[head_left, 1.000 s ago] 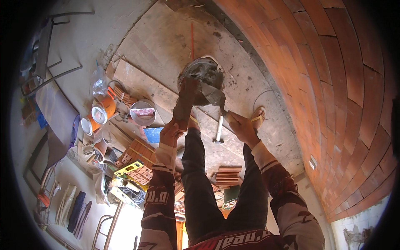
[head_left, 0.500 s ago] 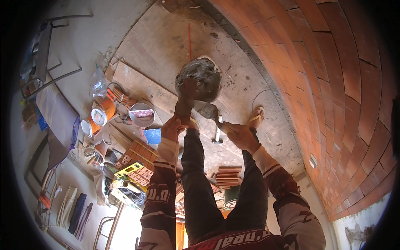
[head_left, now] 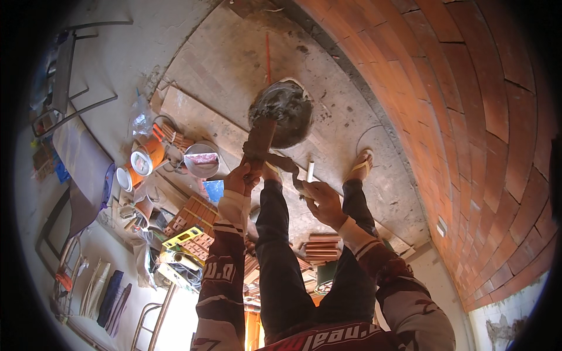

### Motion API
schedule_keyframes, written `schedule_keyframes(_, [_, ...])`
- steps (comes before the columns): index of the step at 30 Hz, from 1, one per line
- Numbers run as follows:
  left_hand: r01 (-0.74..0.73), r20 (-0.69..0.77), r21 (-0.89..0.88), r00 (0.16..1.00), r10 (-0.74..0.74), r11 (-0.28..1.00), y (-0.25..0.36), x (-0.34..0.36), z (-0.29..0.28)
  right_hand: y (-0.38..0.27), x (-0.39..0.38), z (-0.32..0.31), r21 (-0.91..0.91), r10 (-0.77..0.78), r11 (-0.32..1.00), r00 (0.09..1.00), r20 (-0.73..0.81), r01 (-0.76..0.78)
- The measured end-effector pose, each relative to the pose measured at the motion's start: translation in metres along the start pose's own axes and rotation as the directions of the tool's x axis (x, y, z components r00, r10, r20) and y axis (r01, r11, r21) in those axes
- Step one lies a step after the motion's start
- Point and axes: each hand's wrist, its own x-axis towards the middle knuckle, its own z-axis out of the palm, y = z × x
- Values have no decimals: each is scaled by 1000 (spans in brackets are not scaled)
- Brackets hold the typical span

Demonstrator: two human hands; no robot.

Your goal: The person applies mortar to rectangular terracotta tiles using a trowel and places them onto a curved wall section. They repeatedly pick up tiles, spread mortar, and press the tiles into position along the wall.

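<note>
My left hand [head_left: 239, 180] is closed around the lower end of a thin brown brick tile [head_left: 261, 136], held out in front of me. My right hand [head_left: 324, 202] grips a trowel [head_left: 285, 164] by its handle. The trowel's blade is tilted, and its tip comes close to the tile's lower end; whether they touch I cannot tell. Beyond the tile stands a round tub of wet grey mortar [head_left: 287, 111], partly covered by the tile's upper end.
A wall of orange-brown brick tiles [head_left: 462, 117] curves along the right. To the left are a bucket [head_left: 202, 159], orange-and-white pails [head_left: 142, 161] and a long board [head_left: 199, 114]. Stacked tiles [head_left: 321, 248] lie by my legs, near a yellow level [head_left: 180, 238].
My right hand has moved left and slightly nearer to me, bringing the trowel closer to the tile. The blade has turned and shows narrower. My left hand still holds the tile.
</note>
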Motion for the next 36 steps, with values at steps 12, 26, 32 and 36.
schedule_keyframes(12, [-95, -196, 151, 973, 124, 984, -6, -20, -38, 58, 7, -12, -226, 212, 958, 967, 139, -177])
schedule_keyframes(26, [-15, -179, 125, 983, 38, 992, -28, -57, -87, 67, 175, 71, -460, 409, 862, 826, 388, -211])
schedule_keyframes(32, [23, -233, 136, 972, 9, 990, -42, -60, -106, 46, 173, 57, -400, 272, 916, 787, 554, -34])
schedule_keyframes(36, [2, -294, 95, 955, 26, 995, -38, -56, -95, 60, 162, 27, -178, 149, 982, 833, 533, -61])
